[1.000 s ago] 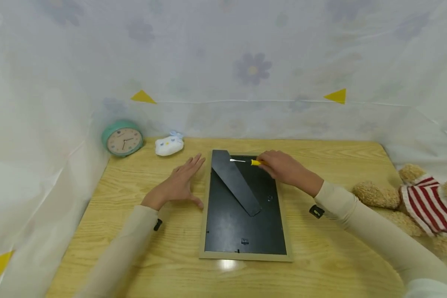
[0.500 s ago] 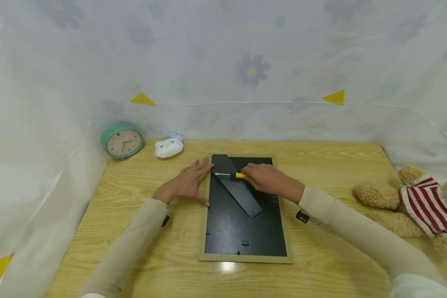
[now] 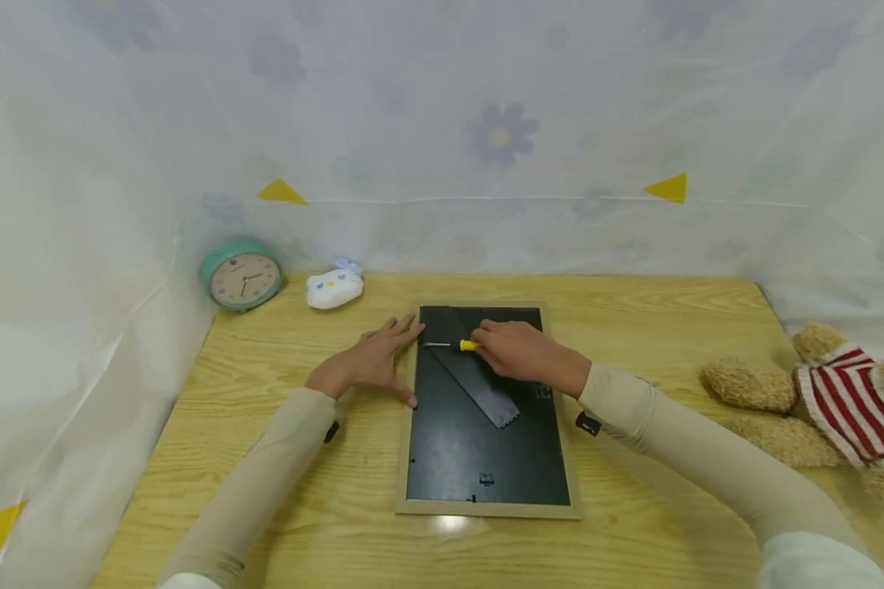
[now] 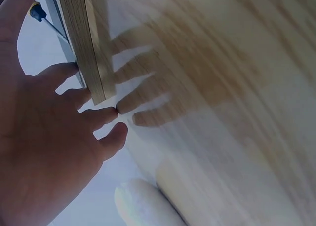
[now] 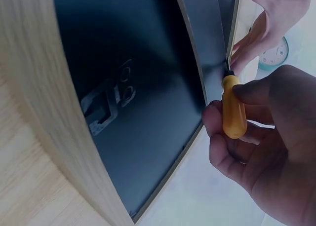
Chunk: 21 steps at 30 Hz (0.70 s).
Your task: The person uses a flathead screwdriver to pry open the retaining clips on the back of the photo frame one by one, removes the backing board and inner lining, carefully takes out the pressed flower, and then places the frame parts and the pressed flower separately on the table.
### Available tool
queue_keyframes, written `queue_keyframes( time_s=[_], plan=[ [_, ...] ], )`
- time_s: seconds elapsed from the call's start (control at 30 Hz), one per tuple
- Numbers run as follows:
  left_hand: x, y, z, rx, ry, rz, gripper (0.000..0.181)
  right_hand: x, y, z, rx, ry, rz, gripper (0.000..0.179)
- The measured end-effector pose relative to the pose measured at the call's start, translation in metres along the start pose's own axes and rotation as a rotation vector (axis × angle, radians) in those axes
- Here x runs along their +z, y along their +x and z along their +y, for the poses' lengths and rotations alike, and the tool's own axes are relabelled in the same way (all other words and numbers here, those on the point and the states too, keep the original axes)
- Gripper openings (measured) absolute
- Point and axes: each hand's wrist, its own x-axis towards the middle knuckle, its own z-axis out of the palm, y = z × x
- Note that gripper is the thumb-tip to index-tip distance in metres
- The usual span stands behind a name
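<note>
A picture frame with a pale wooden rim [image 3: 486,509] lies face down on the table, its black backing board [image 3: 516,466] upward. Slanting across the board is a black stand leg [image 3: 479,397]. My right hand [image 3: 521,352] pinches the yellow handle of a small screwdriver [image 5: 233,112] between thumb and fingers. The screwdriver's shaft points left, its tip at the inner left edge of the rim. Fingers spread, my left hand [image 3: 368,360] rests along the frame's left side, touching the rim. A metal hanger [image 5: 126,94] shows on the board in the right wrist view.
A green alarm clock [image 3: 241,275] stands at the table's back left corner, beside a small white plush [image 3: 335,287]. On the right lies a teddy bear [image 3: 751,384] in a striped shirt. Floral sheeting [image 3: 442,123] hangs around the back and sides.
My right hand has brought the screwdriver left and nearer, from over the stand leg's top to the rim's left edge. My left hand has shifted slightly right onto the rim.
</note>
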Motion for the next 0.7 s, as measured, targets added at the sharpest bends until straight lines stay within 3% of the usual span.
queue_keyframes(
  time_s=[0.7],
  plan=[
    [-0.007, 0.002, 0.007, -0.040, 0.027, -0.051, 0.129, -0.005, 0.004, -0.012, -0.001, -0.038, 0.003, 0.023]
  ],
)
